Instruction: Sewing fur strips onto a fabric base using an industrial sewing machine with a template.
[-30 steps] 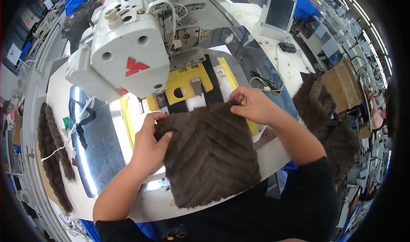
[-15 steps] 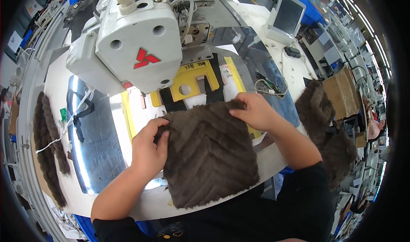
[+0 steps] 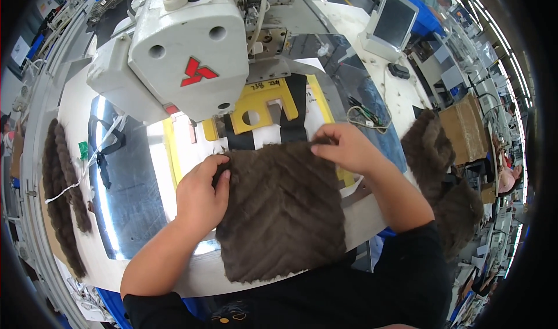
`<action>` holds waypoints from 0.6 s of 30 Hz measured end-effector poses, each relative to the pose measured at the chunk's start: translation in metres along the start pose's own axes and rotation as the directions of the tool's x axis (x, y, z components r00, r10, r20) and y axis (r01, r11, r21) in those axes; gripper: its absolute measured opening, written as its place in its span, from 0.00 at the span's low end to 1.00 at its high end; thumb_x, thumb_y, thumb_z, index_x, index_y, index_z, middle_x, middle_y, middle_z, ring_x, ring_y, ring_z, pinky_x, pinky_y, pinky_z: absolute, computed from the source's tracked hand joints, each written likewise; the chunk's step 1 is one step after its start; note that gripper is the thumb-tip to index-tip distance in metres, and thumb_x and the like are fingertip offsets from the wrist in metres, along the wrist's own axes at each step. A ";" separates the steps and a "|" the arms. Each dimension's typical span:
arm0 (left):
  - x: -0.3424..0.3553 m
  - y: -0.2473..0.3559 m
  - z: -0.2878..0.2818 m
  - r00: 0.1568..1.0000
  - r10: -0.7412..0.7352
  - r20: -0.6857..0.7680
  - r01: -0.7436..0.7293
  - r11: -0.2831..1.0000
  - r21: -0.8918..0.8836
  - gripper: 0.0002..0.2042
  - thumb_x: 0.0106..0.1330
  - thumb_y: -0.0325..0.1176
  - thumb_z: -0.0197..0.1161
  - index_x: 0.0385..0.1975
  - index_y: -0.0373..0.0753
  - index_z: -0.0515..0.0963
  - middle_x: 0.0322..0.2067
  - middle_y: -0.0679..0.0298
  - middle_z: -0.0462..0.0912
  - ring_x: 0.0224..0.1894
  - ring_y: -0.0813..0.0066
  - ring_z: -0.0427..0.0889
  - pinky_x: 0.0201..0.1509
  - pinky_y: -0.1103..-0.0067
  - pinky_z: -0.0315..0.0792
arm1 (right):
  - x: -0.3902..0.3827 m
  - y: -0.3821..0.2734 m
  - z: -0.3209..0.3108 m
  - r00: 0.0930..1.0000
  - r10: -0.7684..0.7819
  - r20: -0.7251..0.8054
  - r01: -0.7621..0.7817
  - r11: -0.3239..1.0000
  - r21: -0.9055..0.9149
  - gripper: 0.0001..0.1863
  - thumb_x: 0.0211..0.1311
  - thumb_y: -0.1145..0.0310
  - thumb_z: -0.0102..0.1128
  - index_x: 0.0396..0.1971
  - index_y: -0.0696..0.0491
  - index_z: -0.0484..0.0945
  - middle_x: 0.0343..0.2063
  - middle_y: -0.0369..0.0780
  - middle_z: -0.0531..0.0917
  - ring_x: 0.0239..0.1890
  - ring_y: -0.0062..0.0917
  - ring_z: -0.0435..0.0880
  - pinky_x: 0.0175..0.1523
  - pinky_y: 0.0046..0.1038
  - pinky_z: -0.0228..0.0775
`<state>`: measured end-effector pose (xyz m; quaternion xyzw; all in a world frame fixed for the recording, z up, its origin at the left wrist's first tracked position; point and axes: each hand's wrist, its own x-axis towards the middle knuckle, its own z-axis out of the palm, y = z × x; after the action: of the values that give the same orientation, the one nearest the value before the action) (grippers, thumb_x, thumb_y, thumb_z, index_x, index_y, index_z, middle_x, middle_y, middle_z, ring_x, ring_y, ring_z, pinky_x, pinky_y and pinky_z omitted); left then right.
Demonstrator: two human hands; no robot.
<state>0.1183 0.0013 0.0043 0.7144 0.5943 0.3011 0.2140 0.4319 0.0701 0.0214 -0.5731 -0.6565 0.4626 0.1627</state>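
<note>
A roughly square piece of brown fur [image 3: 282, 213] with V-shaped ridges hangs between my two hands, its lower part over the near table edge. My left hand [image 3: 202, 192] pinches its upper left corner between thumb and fingers. At the upper right corner my right hand [image 3: 343, 149] grips the fur in the same way. Just beyond the fur's top edge lies a yellow template [image 3: 261, 105] with cut-outs and black strips, under the head of a large white sewing machine [image 3: 186, 56].
Brown fur strips [image 3: 61, 201] lie at the table's left, near a white cord [image 3: 87, 175]. More brown fur [image 3: 433, 149] hangs at the right. A control screen [image 3: 392, 24], a small black device [image 3: 398, 70] and a bundle of wires [image 3: 369, 117] are on the far right of the table.
The fur and both hands have shifted slightly left. My right hand's end of the fur has moved inward a little. Both corners remain held.
</note>
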 end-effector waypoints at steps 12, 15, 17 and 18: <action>0.001 -0.004 0.003 1.000 0.018 -0.025 -0.018 1.000 -0.009 0.08 0.67 0.27 0.64 0.45 0.39 0.79 0.34 0.53 0.85 0.36 0.50 0.85 0.39 0.64 0.77 | 0.022 0.000 -0.004 0.999 0.044 0.029 -0.052 0.926 0.374 0.16 0.68 0.75 0.58 0.53 0.57 0.84 0.36 0.32 0.84 0.36 0.11 0.76 0.44 0.17 0.67; 0.001 -0.003 0.002 1.000 0.007 -0.017 -0.007 1.000 0.001 0.08 0.66 0.27 0.64 0.44 0.39 0.79 0.34 0.53 0.85 0.36 0.50 0.84 0.39 0.64 0.77 | 0.017 -0.005 -0.003 1.000 -0.001 0.027 -0.011 0.903 0.429 0.18 0.69 0.77 0.56 0.56 0.56 0.84 0.38 0.31 0.84 0.37 0.10 0.76 0.45 0.16 0.67; -0.001 -0.004 0.001 1.000 0.014 -0.028 -0.014 1.000 -0.003 0.08 0.67 0.26 0.64 0.44 0.38 0.79 0.34 0.53 0.85 0.35 0.51 0.84 0.39 0.65 0.77 | 0.017 -0.005 -0.001 0.999 -0.004 0.039 -0.014 0.896 0.444 0.19 0.69 0.78 0.55 0.57 0.56 0.84 0.38 0.31 0.84 0.36 0.10 0.75 0.44 0.16 0.67; -0.001 -0.004 0.001 1.000 0.014 -0.027 -0.014 1.000 -0.008 0.08 0.67 0.26 0.64 0.44 0.38 0.79 0.34 0.53 0.85 0.35 0.51 0.84 0.39 0.65 0.77 | 0.016 -0.005 -0.001 0.999 -0.006 0.038 -0.012 0.886 0.464 0.19 0.68 0.79 0.55 0.57 0.56 0.84 0.38 0.31 0.84 0.36 0.09 0.75 0.44 0.16 0.67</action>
<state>0.1161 0.0013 0.0014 0.7135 0.5909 0.3148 0.2067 0.4249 0.0852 0.0205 -0.5099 -0.5290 0.6171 0.2817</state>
